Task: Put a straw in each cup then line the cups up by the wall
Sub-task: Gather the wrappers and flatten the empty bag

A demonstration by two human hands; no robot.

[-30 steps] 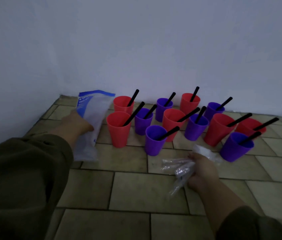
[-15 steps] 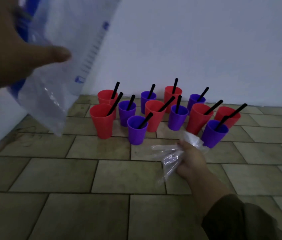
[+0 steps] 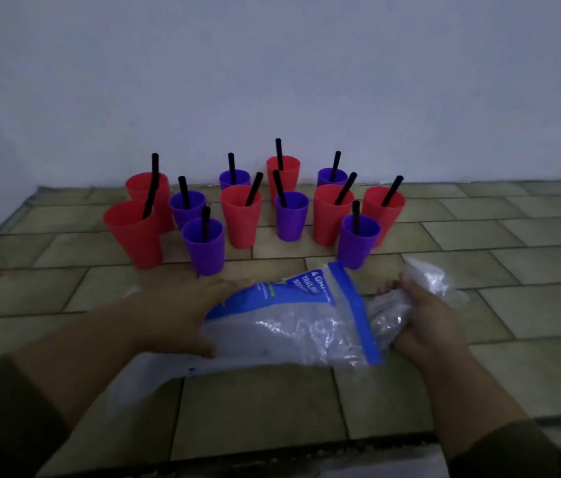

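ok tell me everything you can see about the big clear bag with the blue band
The bag is clear, crinkled soft plastic with a blue band and white print, too blurred to read, near its right end. It lies sideways, on or just above the tiled floor, in front of the cups. The left hand holds its left end; the banded end meets the wad of clear plastic that the right hand grips.

plastic bag (image 3: 289, 331), blue label (image 3: 306, 288), white print mostly blurred, "trail…" partly legible
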